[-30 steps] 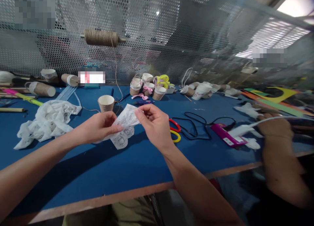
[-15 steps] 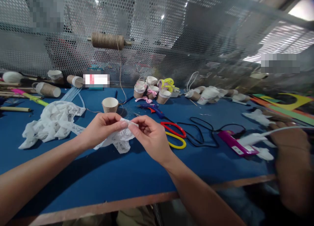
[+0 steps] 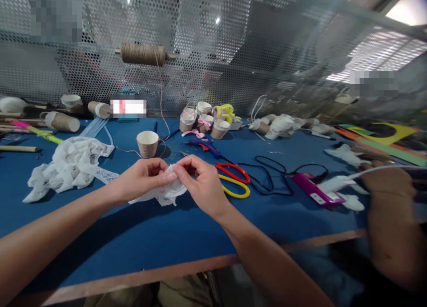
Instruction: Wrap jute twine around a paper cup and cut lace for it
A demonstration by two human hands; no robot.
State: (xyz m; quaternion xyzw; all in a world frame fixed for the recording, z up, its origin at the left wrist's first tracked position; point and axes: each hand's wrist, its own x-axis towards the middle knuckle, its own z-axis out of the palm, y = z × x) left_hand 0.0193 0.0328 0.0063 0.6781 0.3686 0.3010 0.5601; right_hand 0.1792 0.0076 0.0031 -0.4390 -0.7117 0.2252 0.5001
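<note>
Both hands pinch a gathered strip of white lace [image 3: 168, 195] over the table. My left hand [image 3: 145, 177] has thumb and forefinger closed on its left part. My right hand [image 3: 203, 182] grips the bunched edge from the other side, the fingertips of both hands nearly touching. From the lace a band runs under my left wrist toward a crumpled white heap [image 3: 75, 162]. Just behind my hands stands a twine-wrapped paper cup [image 3: 147, 144], upright. Scissors with red and yellow handles [image 3: 237, 191] lie close to my right hand.
A blue glue gun [image 3: 207, 147] lies behind the scissors, near a black cable. Several decorated cups [image 3: 220, 129] stand farther back. A twine spool [image 3: 143, 54] hangs on the mesh. At right are a purple power strip [image 3: 316, 190] and another person's arm [image 3: 393, 209].
My fingers have drawn closer together, and the lace between them is bunched more tightly. The whole view has shifted slightly, so the table things appear a little farther left.
</note>
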